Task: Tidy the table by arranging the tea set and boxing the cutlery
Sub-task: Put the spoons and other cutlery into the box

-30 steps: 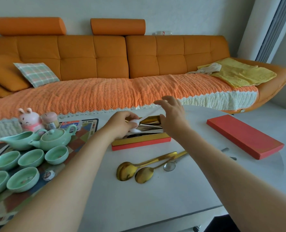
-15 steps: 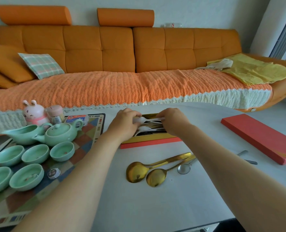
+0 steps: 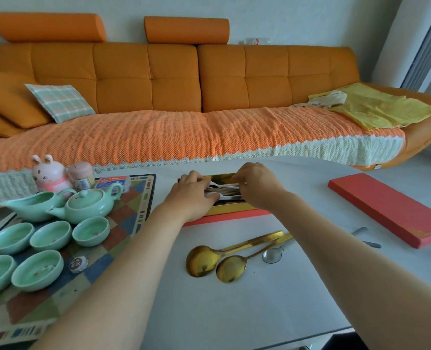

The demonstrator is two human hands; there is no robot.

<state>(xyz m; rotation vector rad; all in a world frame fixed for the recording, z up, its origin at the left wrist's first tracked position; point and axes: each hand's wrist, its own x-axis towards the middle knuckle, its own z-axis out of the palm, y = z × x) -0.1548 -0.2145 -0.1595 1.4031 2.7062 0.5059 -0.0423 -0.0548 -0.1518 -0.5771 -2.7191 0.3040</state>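
Both hands work inside the open cutlery box (image 3: 231, 215), which sits at the desk's (image 3: 260, 299) centre toward 12 o'clock, its gold rim and red base showing under the wrists. The left hand (image 3: 191, 198) lies over the box's left half, fingers curled down onto white-handled cutlery (image 3: 225, 190) there; the grip looks closed on a piece, though exactly which one I cannot tell. The right hand (image 3: 256, 185) bends over the right half, fingertips pinched together on the same pale handles.

At 6 o'clock from the box, two gold spoons (image 3: 217, 258) lie side by side, bowls toward the viewer, handles running up to 2 o'clock. A small silver spoon (image 3: 272, 255) rests just beside them at 3 o'clock, partly under the right forearm. The red lid (image 3: 391, 210) lies well apart at 3 o'clock of the box, with a thin metal piece (image 3: 366, 238) near its closer edge.

At 9 o'clock a chequered mat (image 3: 123, 223) carries the green tea set: teapot (image 3: 89, 205), pitcher (image 3: 32, 208) touching it, and five cups (image 3: 50, 236) in two rows nearer the viewer. A pink rabbit figure (image 3: 49, 174) stands behind the pitcher. An orange sofa (image 3: 171, 79) fills the background.
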